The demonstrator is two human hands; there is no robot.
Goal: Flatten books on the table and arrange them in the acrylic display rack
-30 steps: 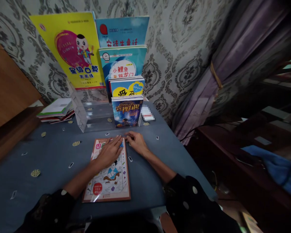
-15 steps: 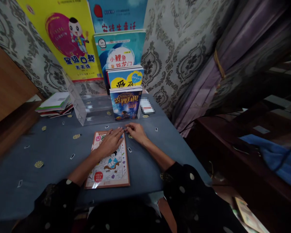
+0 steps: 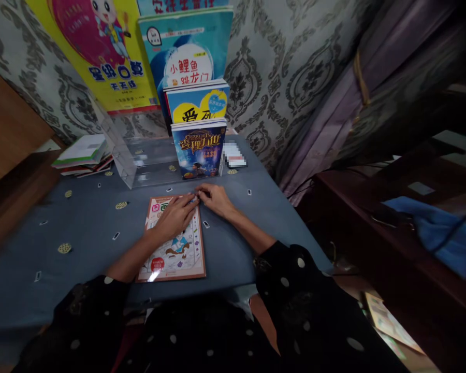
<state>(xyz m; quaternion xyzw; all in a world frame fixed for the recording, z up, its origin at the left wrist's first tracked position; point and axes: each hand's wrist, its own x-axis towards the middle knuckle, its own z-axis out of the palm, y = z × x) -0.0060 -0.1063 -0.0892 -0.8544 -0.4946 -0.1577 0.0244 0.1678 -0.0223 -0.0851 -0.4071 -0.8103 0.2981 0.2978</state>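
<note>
A thin picture book (image 3: pixel 174 254) with an orange border lies flat on the blue tablecloth (image 3: pixel 81 243). My left hand (image 3: pixel 174 217) rests flat on its upper half, fingers stretched out. My right hand (image 3: pixel 214 198) sits just right of the book's top right corner, fingers curled and pinching at that corner. Behind them a clear acrylic stand (image 3: pixel 140 160) holds several upright books, the front one dark blue (image 3: pixel 199 149).
A large yellow book (image 3: pixel 101 52) leans on the patterned wall behind the stand. A low pile of books (image 3: pixel 83 155) lies at the back left beside a wooden panel. A purple curtain and dark furniture with a blue cloth (image 3: pixel 442 233) stand to the right.
The view has tilted down, so everything sits higher in the picture. My right hand's fingers have closed in on the book's top right corner. My left hand stays flat on the cover.
</note>
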